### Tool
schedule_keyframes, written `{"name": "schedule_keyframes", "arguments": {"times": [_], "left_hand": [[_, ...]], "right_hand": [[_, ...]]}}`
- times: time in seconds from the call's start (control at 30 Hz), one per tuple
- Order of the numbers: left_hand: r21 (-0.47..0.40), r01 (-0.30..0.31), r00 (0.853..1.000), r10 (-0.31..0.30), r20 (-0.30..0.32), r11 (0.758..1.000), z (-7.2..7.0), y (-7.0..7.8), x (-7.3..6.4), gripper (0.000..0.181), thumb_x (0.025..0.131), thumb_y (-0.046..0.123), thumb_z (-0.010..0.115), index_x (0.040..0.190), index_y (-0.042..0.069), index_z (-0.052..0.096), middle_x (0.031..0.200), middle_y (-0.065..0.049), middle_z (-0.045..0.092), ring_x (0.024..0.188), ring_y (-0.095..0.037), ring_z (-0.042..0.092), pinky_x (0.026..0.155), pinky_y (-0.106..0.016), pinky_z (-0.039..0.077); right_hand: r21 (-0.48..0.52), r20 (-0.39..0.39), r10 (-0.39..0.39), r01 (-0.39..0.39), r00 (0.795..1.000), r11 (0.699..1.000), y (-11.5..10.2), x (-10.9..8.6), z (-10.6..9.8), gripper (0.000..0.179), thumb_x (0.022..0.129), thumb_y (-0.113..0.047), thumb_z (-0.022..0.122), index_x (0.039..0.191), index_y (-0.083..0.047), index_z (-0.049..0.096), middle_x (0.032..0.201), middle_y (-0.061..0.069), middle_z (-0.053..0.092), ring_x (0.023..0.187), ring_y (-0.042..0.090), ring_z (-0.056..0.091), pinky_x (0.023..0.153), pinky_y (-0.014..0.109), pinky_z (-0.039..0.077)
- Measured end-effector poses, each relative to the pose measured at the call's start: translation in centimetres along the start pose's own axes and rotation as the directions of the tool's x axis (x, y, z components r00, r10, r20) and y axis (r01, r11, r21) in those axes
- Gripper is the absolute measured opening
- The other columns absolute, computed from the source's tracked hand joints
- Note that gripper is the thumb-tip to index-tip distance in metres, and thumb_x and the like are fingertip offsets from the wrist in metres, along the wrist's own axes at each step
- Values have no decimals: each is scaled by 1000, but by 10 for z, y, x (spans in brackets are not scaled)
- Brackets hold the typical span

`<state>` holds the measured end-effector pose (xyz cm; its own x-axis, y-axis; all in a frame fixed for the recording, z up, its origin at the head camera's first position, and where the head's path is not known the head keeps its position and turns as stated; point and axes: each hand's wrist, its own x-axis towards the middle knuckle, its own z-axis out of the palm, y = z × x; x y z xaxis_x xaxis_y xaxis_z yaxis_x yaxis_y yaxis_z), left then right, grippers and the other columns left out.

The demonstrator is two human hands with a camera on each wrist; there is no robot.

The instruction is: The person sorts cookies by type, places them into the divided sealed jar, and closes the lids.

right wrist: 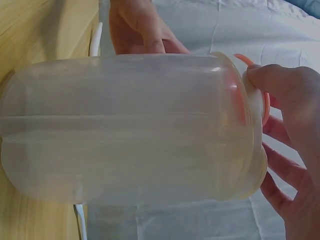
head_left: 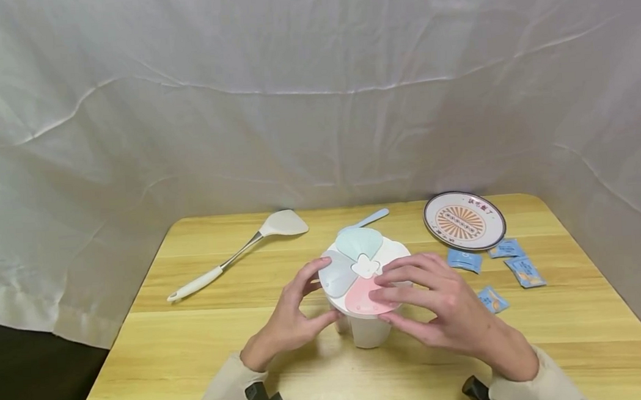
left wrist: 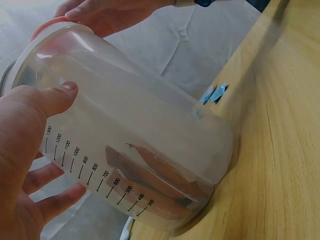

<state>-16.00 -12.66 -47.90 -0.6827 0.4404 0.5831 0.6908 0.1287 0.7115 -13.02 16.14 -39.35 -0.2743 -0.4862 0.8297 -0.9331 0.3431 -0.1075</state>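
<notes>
A translucent storage container (head_left: 369, 333) stands upright at the middle of the table, topped by a flower-shaped lid (head_left: 340, 275) with white, grey-blue, mint and pink petals. My left hand (head_left: 294, 312) holds the container's left side near the top, thumb in front and fingers round the far side. With my right hand (head_left: 442, 296) I grip the lid's right side, thumb at the rim and fingers across its top. The left wrist view shows black measuring marks on the wall and reddish-brown wrapped packets (left wrist: 155, 182) at the bottom. The lid appears seated on the container.
A white spatula (head_left: 236, 257) lies at the left. Behind the container is a light-blue utensil (head_left: 373, 217), partly hidden. A patterned plate (head_left: 464, 222) sits at the back right, with several blue sachets (head_left: 525, 272) near it. Pale cloth (head_left: 317, 145) hangs behind the table (head_left: 196, 336).
</notes>
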Motion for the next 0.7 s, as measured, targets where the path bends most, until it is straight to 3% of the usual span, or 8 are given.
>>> {"name": "schedule_keyframes", "arguments": {"times": [0.2,0.7], "left_hand": [[-11,-9,1000,9,4,1000,0,-1,0,94,81,-10,89,161,8,43,161,-26,52,143,-18,60,111,-48,64],[-4,-14,1000,14,22,1000,-1,0,1,87,83,-10,87,158,8,45,157,-25,55,142,-24,62,110,-53,64]], "right_hand": [[-7,-1,1,-1,1000,1000,-1,-1,2,27,109,-40,68,110,-19,85,108,3,83,101,24,73,97,37,51],[-1,0,0,0,1000,1000,-2,-1,2,28,109,-40,69,111,-17,86,107,3,84,100,22,73,96,36,49]]}}
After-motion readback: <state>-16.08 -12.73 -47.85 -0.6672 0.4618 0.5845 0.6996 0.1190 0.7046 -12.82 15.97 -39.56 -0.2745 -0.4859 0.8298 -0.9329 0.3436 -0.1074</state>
